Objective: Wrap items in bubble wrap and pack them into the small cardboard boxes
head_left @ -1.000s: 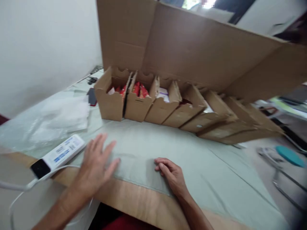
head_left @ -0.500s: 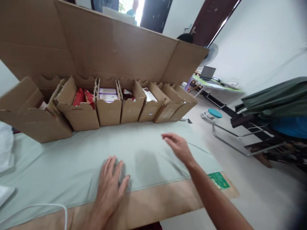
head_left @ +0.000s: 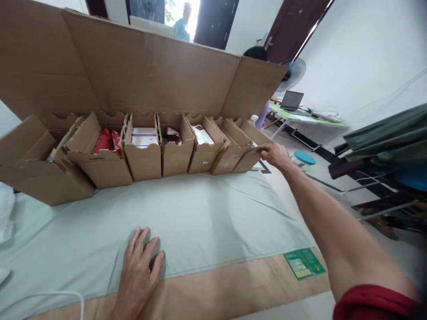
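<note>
My right hand [head_left: 275, 155] reaches to the far right and grips the front rim of the rightmost cardboard box [head_left: 245, 161], fingers closed over its edge. The fingertips are partly hidden there. My left hand [head_left: 142, 260] rests on the pale green cloth [head_left: 187, 209], fingers spread, holding nothing. Several open cardboard boxes stand in a row along the back of the cloth. Red packets [head_left: 105, 142] show in one box, white-and-purple cartons [head_left: 144, 137] in another, and a white box [head_left: 202, 134] in one further right.
A tall cardboard panel [head_left: 156, 71] stands behind the row. A white cable [head_left: 66, 293] lies at the front left, and a green label [head_left: 304, 263] at the table's right edge. Beyond are a blue stool [head_left: 304, 157], a laptop [head_left: 292, 100] and a person [head_left: 182, 29] in the doorway.
My right hand has moved from above the cloth forward and right, onto the rim of the rightmost box. The left hand appears slightly lower and further left in view.
</note>
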Tool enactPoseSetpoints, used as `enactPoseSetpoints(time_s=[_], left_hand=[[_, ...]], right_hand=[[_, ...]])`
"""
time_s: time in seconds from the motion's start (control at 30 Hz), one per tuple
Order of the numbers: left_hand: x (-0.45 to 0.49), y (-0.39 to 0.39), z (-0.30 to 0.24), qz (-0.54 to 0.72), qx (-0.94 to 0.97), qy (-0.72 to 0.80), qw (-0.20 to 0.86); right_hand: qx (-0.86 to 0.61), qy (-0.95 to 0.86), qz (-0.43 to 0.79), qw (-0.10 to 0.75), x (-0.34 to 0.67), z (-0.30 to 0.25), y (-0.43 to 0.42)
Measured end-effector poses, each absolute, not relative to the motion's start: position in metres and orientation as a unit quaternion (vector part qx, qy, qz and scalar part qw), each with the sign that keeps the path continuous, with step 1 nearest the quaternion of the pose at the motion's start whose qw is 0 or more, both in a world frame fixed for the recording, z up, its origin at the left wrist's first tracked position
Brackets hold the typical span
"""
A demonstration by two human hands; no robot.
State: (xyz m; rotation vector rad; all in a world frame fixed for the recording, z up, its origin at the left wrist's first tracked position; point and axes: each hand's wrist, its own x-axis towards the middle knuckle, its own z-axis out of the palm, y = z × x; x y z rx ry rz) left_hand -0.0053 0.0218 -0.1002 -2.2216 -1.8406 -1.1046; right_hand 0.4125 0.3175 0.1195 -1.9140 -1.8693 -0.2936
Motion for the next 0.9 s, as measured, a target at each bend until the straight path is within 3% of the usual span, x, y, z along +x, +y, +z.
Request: enactPoseSetpoints(time_s=[0.3, 0.47, 0.6, 0.7, 0.83, 0.9], left_hand=[[-0.008, 0.022, -0.097, -0.352, -0.733, -0.582, 0.018], [-0.006, 0.02, -0.095, -0.375, -0.725, -0.578, 0.008], [0.01, 0.014, -0.082, -0.382, -0.74, -0.553, -0.008], [0.024, 0.009, -0.069, -0.397, -0.739, -0.541, -0.05], [0.04, 0.004, -0.049, -0.391, -0.694, -0.57, -0.201], [0.05, 0.002, -0.039, -0.373, -0.667, -0.566, -0.309]], right_hand=[[-0.73, -0.657, -0.132, 0.134, 0.419, 0.106, 0.178], [-0.67, -0.699, -0.165, 0.187, 0.384, 0.096, 0.091], [-0.614, -0.757, -0.052, 0.216, 0.314, 0.12, 0.044], [-0.552, -0.772, 0.088, 0.304, 0.284, 0.152, 0.024], [-0.595, -0.599, 0.033, 0.536, 0.325, 0.149, 0.039], [-0.618, -0.52, 0.072, 0.585, 0.366, 0.116, 0.067]])
